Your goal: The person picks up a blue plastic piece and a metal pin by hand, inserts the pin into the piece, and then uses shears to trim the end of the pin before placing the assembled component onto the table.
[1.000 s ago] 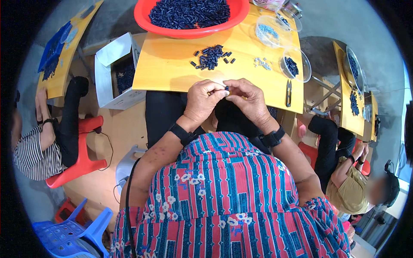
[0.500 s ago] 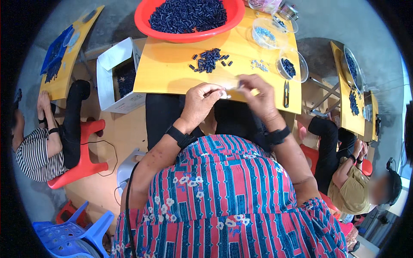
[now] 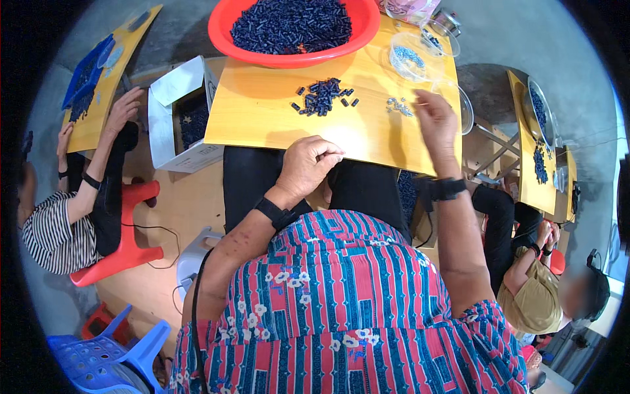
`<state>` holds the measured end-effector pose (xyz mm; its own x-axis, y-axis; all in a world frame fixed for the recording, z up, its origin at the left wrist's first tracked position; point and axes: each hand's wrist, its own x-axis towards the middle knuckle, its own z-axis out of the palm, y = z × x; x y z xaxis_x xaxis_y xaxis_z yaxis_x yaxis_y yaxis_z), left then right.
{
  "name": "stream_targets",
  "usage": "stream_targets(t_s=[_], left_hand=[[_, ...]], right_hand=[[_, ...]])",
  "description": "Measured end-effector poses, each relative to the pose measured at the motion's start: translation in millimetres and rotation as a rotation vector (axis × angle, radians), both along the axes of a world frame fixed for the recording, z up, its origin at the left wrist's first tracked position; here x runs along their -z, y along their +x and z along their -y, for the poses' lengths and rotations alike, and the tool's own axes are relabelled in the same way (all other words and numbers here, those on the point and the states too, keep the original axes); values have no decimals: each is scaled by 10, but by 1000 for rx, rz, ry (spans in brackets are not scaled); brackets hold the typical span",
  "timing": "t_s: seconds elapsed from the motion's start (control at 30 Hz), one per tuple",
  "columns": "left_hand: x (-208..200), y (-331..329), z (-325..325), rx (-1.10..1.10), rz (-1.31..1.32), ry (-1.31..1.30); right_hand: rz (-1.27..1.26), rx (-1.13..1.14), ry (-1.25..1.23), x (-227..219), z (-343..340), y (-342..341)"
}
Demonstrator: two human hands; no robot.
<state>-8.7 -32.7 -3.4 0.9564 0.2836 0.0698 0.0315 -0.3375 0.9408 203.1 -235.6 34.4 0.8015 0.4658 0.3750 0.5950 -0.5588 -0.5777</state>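
Far L: co-worker in B&W striped top (image 3: 56, 233), seated on red plastic stool (image 3: 141, 253), one hand raised nr open white cardboard box (image 3: 172, 87) w/ dark pcs inside. Next: yellow flat-topped bench (image 3: 246, 121); at its back edge, big red plastic basin (image 3: 289, 61) full of small blue-black cylindrical pcs. More in a loose pile of small blue-black cylindrical pcs (image 3: 323, 97) mid-bench, in front of basin. Person's L hand (image 3: 303, 165) just by bench's front edge, thumb & index fingers pressed together; can't tell if anything's btwn. R of pile: scatter of tiny silvery bits (image 3: 399, 105); clear round plastic tub (image 3: 423, 71) w/ pale-blue bits behind. R hand (image 3: 438, 125) just beside silvery bits, fingers bent, tips unclear, can't tell if pinching. Far R: co-worker in tan top (image 3: 533, 303).
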Motion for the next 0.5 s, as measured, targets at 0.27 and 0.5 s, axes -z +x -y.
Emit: stream_targets(t_s=[0.27, 0.5], left_hand=[[-17, 1, -10, 23, 36, 49], [-13, -5, 9, 19, 72, 40]], right_hand=[[84, -238, -225, 65, -747, -416], [52, -240, -343, 128, -731, -444]])
